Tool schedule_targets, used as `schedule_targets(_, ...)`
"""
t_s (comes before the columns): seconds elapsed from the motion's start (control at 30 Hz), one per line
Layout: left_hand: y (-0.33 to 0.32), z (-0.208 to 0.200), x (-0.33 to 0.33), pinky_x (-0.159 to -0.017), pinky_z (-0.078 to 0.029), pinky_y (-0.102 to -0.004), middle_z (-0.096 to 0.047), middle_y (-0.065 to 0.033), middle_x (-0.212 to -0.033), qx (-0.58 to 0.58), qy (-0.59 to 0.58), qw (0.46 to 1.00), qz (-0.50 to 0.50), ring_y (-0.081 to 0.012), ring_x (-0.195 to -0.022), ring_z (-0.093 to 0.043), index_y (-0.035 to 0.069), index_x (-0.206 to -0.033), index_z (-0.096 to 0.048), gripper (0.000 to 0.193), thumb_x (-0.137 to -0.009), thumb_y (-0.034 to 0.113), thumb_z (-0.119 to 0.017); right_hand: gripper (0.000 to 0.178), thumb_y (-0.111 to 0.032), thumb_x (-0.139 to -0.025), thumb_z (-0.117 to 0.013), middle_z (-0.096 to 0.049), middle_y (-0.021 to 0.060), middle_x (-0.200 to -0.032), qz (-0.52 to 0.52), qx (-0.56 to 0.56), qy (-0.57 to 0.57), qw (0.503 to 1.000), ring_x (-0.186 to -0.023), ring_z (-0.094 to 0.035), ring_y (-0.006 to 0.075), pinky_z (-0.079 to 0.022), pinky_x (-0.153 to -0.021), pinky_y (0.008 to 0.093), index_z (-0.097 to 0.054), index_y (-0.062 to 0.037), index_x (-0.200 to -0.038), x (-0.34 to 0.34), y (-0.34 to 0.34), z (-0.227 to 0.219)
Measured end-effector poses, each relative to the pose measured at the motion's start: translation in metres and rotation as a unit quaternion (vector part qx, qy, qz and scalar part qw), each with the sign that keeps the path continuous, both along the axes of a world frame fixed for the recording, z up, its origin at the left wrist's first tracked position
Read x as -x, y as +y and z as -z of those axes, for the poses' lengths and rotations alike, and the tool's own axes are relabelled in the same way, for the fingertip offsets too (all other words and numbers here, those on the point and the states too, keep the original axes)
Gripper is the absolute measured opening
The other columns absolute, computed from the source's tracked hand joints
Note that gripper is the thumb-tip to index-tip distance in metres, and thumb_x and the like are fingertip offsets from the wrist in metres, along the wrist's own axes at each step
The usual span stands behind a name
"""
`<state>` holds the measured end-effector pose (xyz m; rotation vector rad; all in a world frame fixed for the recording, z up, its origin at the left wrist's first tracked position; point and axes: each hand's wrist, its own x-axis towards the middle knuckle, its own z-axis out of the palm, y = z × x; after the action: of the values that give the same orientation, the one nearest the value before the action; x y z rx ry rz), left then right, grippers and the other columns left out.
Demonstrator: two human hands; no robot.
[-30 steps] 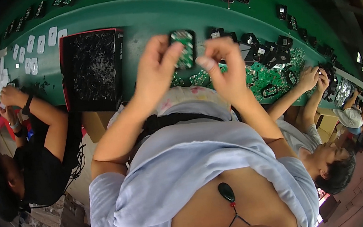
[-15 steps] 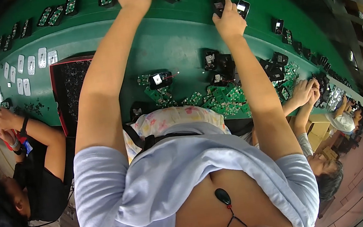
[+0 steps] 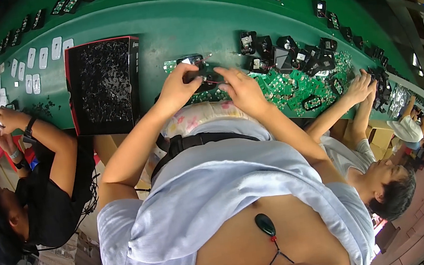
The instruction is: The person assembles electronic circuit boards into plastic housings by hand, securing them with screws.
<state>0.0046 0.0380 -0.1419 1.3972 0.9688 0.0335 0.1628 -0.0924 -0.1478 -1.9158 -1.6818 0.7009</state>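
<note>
- Head view: the dark casing (image 3: 207, 73) lay near the middle of the frame, just above centre, between the two hands; its long axis seemed to run left to right, though fingers hid part of it.
- It was just right of the left hand's fingertips and to the left of the right hand, so the left hand appeared nearer.
- The left hand (image 3: 180, 89) was mostly closed, with thumb and fingers gripping the casing's left end.
- The right hand (image 3: 244, 92) had its thumb and forefinger curved toward the casing's right end; I could not tell how far they were closed, or whether they touched it or the thin reddish wire there.
- Just above the held casing sat another casing with a white piece (image 3: 190, 59), a small green board (image 3: 170, 66) to its left.
- Further out, loose circuit boards (image 3: 288, 87) spread right of centre, and a box of small black parts (image 3: 106, 85) stood upper left of centre.
</note>
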Motion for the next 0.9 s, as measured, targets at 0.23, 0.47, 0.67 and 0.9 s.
schedule_targets(0.23, -0.008, -0.03, 0.016, -0.08, -0.038, -0.0224, -0.057, -0.0002, -0.09, 0.117, -0.07, 0.982, -0.133, -0.0082, -0.086, -0.051, 0.004, -0.096, -0.055, 0.017, -0.08, 0.007, -0.059, 0.028, -0.014, -0.073, -0.053, -0.051, 0.0113, -0.103, -0.179, 0.109, -0.263, 0.942, -0.097, -0.051, 0.0247, -0.046, -0.077, 0.0341, -0.053, -0.007, -0.101, -0.015, -0.022, 0.036)
schedule_targets(0.47, -0.008, -0.045, 0.023, -0.076, -0.04, -0.0238, -0.058, -0.0014, -0.093, 0.139, -0.109, 0.963, -0.206, -0.0085, -0.086, -0.053, 0.004, -0.1, -0.056, 0.019, -0.083, 0.012, -0.059, 0.021, -0.016, -0.077, -0.051, -0.051, 0.0115, -0.097, -0.12, 0.055, -0.29, 0.948, -0.097, -0.052, 0.0247, -0.051, -0.067, 0.0333, -0.051, -0.0051, -0.095, -0.007, -0.038, 0.05)
schedule_targets(0.67, -0.016, -0.056, 0.02, -0.069, -0.039, -0.0235, -0.057, -0.0012, -0.087, 0.155, -0.137, 0.954, -0.215, -0.008, -0.08, -0.051, 0.005, -0.097, -0.055, 0.021, -0.08, 0.016, -0.061, 0.029, -0.023, -0.077, -0.058, -0.05, 0.0139, -0.1, -0.111, 0.089, -0.275, 0.951, -0.094, -0.054, 0.0268, -0.051, -0.065, 0.0336, -0.049, -0.0033, -0.096, -0.017, -0.042, 0.049)
schedule_targets(0.9, -0.015, -0.054, 0.026, -0.07, -0.045, -0.0249, -0.058, -0.0022, -0.09, 0.168, -0.127, 0.951, -0.226, -0.0103, -0.082, -0.056, 0.006, -0.095, -0.053, 0.012, -0.084, 0.01, -0.056, 0.016, -0.014, -0.08, -0.054, -0.059, 0.0148, -0.083, -0.016, 0.211, -0.194, 0.958, -0.073, -0.061, 0.0301, -0.05, -0.064, 0.0372, -0.05, -0.0035, -0.092, -0.023, -0.044, 0.047)
